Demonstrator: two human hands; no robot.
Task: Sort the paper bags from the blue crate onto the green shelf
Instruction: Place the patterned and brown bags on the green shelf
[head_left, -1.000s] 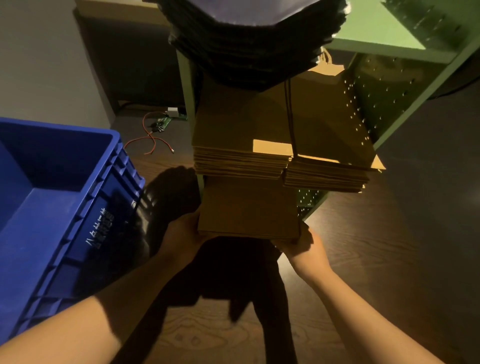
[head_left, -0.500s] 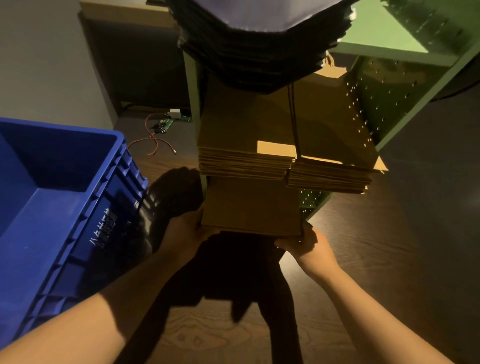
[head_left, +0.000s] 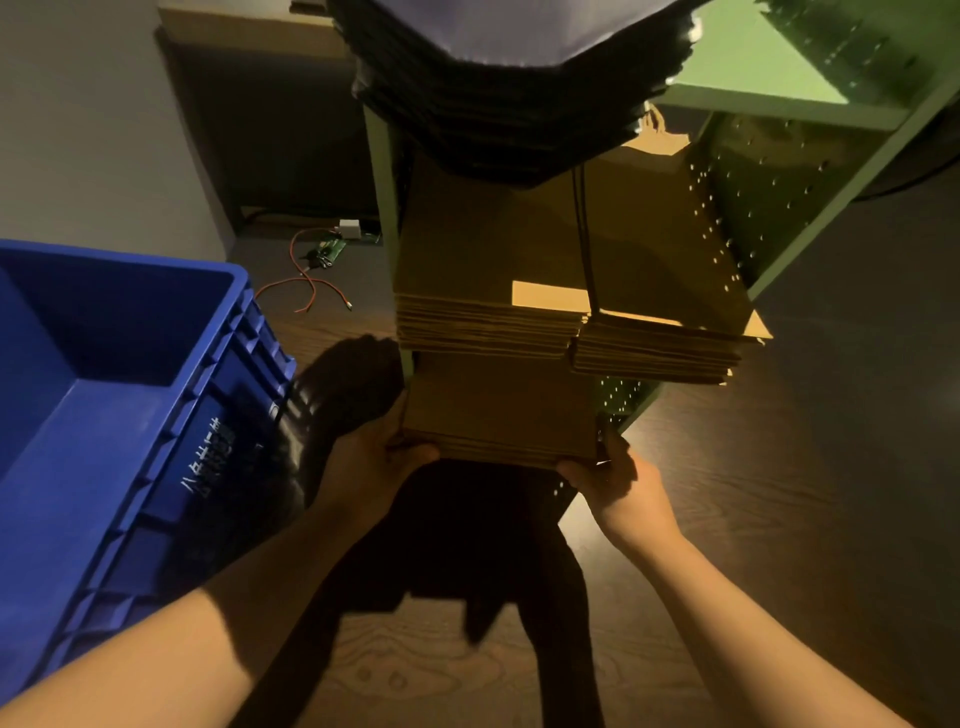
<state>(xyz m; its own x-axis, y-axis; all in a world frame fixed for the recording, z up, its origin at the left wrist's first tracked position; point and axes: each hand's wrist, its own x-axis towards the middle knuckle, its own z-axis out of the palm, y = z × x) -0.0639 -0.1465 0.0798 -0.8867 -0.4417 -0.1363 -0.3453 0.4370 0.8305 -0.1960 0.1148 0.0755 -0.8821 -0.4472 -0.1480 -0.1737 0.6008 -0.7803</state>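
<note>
While both hands grip it at its near corners, a flat stack of brown paper bags (head_left: 498, 410) sits at the front of the green shelf (head_left: 789, 218), on the lowest level visible. The left hand (head_left: 371, 460) clasps the stack's near left corner, thumb on the front edge; the right hand (head_left: 615, 480) clasps the near right corner, fingers curled around the edge. One level up on the shelf lie two taller piles of brown paper bags (head_left: 493, 270) side by side, the right pile (head_left: 660, 312) jutting past the shelf's front edge, with a dark cord handle draped between them. Above those, a pile of black bags (head_left: 509, 119) overhangs the shelf front. Left of the shelf stands the blue crate (head_left: 130, 426), its visible interior bare. Behind the crate, beside the shelf's left post, a small circuit board with red wires (head_left: 317, 265) lies on the dark wooden floor (head_left: 779, 467).
</note>
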